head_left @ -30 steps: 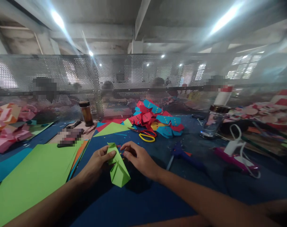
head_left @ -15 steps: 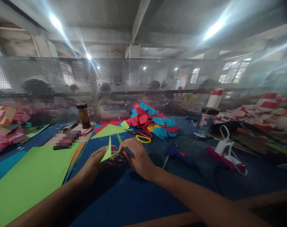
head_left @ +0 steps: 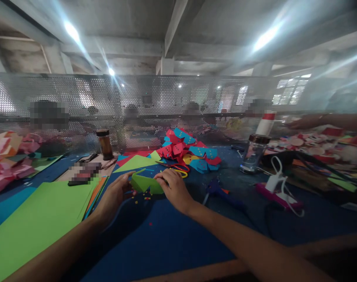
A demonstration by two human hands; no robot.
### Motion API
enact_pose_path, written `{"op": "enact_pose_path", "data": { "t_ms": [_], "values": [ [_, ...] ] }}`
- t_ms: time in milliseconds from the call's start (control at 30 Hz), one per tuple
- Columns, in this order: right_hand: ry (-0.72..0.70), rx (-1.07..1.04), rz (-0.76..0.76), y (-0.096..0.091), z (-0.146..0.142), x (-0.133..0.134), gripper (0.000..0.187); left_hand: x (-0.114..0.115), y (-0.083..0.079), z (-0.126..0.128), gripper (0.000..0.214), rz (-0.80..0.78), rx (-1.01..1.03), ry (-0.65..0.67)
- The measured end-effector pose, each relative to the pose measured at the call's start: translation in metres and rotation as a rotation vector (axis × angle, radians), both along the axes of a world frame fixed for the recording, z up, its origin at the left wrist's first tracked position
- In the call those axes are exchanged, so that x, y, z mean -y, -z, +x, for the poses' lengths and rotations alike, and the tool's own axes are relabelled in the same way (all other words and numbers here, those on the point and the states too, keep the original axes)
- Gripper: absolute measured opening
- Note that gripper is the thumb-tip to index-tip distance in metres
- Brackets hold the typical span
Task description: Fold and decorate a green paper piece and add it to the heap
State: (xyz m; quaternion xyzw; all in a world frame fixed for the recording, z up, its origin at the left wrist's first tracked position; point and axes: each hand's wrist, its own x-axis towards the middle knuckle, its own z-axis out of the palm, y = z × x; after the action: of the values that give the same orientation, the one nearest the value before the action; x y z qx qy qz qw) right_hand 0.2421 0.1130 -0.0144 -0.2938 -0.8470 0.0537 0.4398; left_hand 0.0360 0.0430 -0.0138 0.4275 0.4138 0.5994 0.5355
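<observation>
A folded piece of green paper (head_left: 144,183) sits between both hands just above the blue table top (head_left: 172,239). My left hand (head_left: 115,194) pinches its left end with thumb and fingers. My right hand (head_left: 174,188) grips its right end, fingers curled over the top. Tiny paper scraps (head_left: 140,199) lie on the table under the paper.
A stack of green and orange sheets (head_left: 43,215) lies at the left. Yellow-handled scissors (head_left: 180,170) and a pile of red and blue paper pieces (head_left: 190,150) sit behind the hands. A glue gun (head_left: 279,188), a glass jar (head_left: 251,154) and a brown bottle (head_left: 104,144) stand nearby. Another person's arm (head_left: 322,121) reaches in at far right.
The green paper was turned from hanging upright in my left hand to lying sideways, now held by both hands. Both hands moved slightly away from me.
</observation>
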Motion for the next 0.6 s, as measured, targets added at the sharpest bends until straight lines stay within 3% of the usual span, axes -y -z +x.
{"op": "enact_pose_path", "data": {
  "t_ms": [167,333,600],
  "values": [
    [0.013,0.045,-0.02,0.0013,0.0001,-0.002,0.013,0.0011,-0.0008,-0.002,0.05,0.112,-0.267,-0.068],
    [0.001,0.065,-0.013,0.0022,-0.0008,-0.0026,0.014,-0.0044,0.0007,-0.0052,0.023,0.255,-0.647,-0.124],
    [-0.004,0.088,0.008,0.0044,-0.0012,-0.0015,0.012,-0.0065,0.0063,-0.0092,0.024,0.254,-0.794,-0.115]
  ]
}}
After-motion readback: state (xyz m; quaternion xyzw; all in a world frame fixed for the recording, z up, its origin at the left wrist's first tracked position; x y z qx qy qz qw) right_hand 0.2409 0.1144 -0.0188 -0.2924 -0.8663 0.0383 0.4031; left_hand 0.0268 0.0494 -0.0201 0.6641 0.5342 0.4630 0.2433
